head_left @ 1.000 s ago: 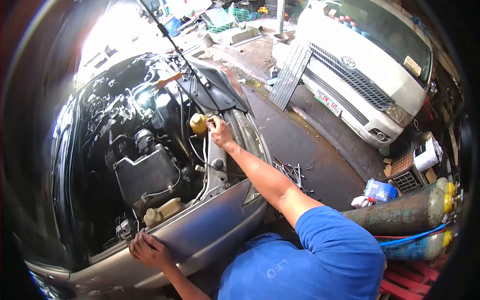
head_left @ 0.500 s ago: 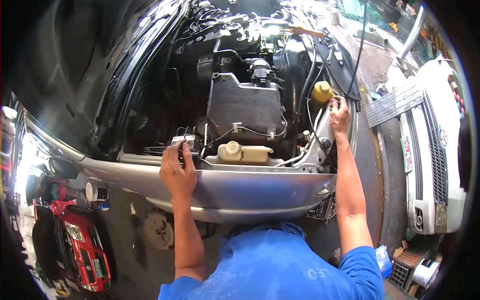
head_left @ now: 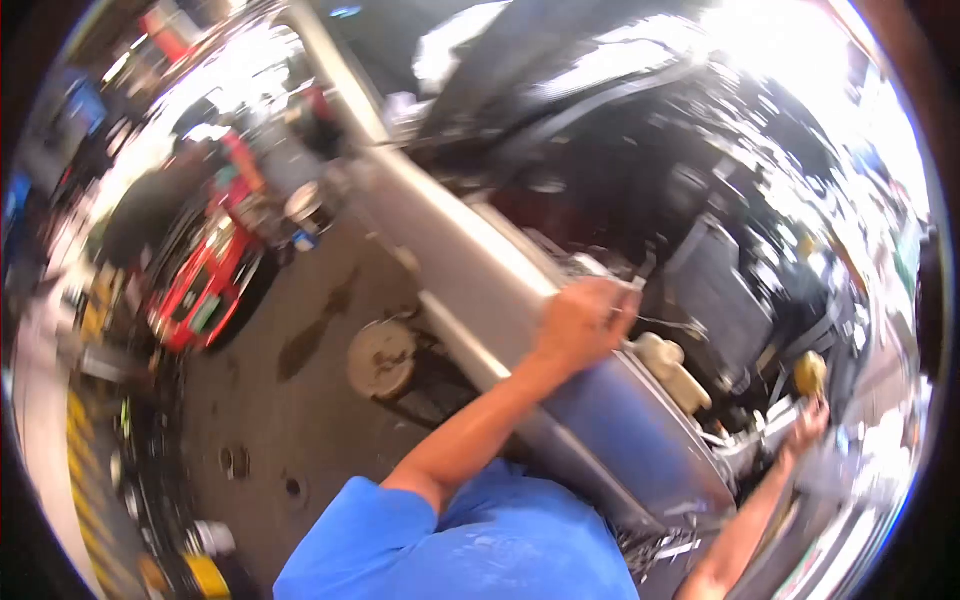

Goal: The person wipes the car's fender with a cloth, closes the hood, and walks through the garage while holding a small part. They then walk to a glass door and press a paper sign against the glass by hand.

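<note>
My left hand (head_left: 587, 322) is over the edge of the silver fender (head_left: 480, 250), beside the open engine bay. Its fingers are curled, and blur hides whether they hold anything. A cream plastic reservoir (head_left: 672, 372) lies just right of that hand, with a dark box-shaped cover (head_left: 715, 290) behind it. Farther right, my right hand (head_left: 806, 428) touches or nearly touches a yellow round object (head_left: 809, 374) at the bay's edge. Its fingers are smeared by motion.
A red car (head_left: 205, 290) stands at the left. A round stool-like disc (head_left: 382, 358) is on the floor beside the fender. A white bucket (head_left: 304, 203) is near the red car. Yellow stripes mark the lower left.
The whole view has swung left and tilted, so the car now runs diagonally and the floor shows more. Both hands appear farther right in the picture, still by the engine bay.
</note>
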Action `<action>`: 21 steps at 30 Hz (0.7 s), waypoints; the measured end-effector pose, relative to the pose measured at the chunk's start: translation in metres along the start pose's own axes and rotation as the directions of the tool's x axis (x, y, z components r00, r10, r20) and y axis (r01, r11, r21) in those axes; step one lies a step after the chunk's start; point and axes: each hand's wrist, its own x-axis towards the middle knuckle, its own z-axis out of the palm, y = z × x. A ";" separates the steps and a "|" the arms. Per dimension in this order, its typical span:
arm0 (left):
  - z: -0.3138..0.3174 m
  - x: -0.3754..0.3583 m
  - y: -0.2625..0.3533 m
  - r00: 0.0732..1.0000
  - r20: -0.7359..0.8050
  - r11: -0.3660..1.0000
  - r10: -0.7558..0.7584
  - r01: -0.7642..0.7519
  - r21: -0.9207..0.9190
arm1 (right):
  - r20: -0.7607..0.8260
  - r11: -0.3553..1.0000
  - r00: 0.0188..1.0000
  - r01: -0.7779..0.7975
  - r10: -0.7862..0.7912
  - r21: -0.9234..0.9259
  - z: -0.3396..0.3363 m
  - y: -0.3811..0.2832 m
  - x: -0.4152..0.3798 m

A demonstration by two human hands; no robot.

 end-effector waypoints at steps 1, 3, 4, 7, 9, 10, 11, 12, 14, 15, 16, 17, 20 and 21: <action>-0.003 -0.001 0.000 0.999 -0.037 1.000 0.014 -0.014 -0.012 | 0.059 0.997 0.997 -0.048 0.052 -0.060 -0.005 0.000 0.001; -0.002 -0.004 0.000 0.994 -0.094 0.997 0.049 -0.055 -0.060 | 0.090 0.999 0.996 -0.003 -0.001 0.050 -0.011 -0.009 0.000; -0.004 -0.009 0.000 0.991 -0.114 0.992 0.070 -0.081 -0.093 | 0.118 0.987 0.988 -0.117 0.104 0.106 -0.010 -0.011 0.001; -0.019 -0.032 0.010 0.979 -0.187 0.974 0.086 -0.122 -0.192 | 0.180 0.957 0.969 -0.204 0.167 0.209 -0.012 -0.008 0.008; -0.027 -0.059 0.021 0.978 -0.193 0.954 0.084 -0.135 -0.267 | 0.116 0.905 0.967 -0.255 0.228 0.341 -0.018 -0.041 0.001; -0.032 -0.075 0.026 0.986 -0.158 0.956 0.061 -0.103 -0.275 | 0.092 0.898 0.967 -0.254 0.237 0.358 -0.027 -0.080 -0.008; -0.036 -0.091 0.031 0.992 -0.121 0.957 0.042 -0.075 -0.280 | 0.127 0.887 0.973 -0.229 0.194 0.400 -0.037 -0.123 -0.020; -0.039 -0.105 0.036 0.996 -0.083 0.957 0.024 -0.047 -0.285 | 0.161 0.874 0.975 -0.207 0.150 0.440 -0.047 -0.168 -0.035; -0.044 -0.132 0.049 0.995 0.049 0.914 -0.086 0.098 -0.395 | 0.222 0.783 0.960 -0.268 0.170 0.561 -0.054 -0.258 -0.079; -0.046 -0.142 0.054 0.984 0.121 0.882 -0.131 0.171 -0.439 | 0.310 0.693 0.945 -0.295 0.107 0.658 -0.051 -0.280 -0.104; -0.050 -0.148 0.062 0.969 0.175 0.850 -0.172 0.236 -0.471 | 0.387 0.590 0.922 -0.330 0.032 0.737 -0.049 -0.299 -0.128; -0.056 -0.150 0.071 0.951 0.228 0.816 -0.209 0.298 -0.495 | 0.446 0.598 0.894 -0.338 -0.035 0.727 -0.054 -0.327 -0.148; -0.060 -0.163 0.082 0.904 0.314 0.714 -0.290 0.423 -0.558 | 0.683 0.526 0.698 -0.507 -0.214 0.683 -0.062 -0.378 -0.197; -0.062 -0.169 0.085 0.902 0.293 0.698 -0.318 0.432 -0.572 | 0.695 0.524 0.684 -0.518 -0.220 0.676 -0.062 -0.388 -0.213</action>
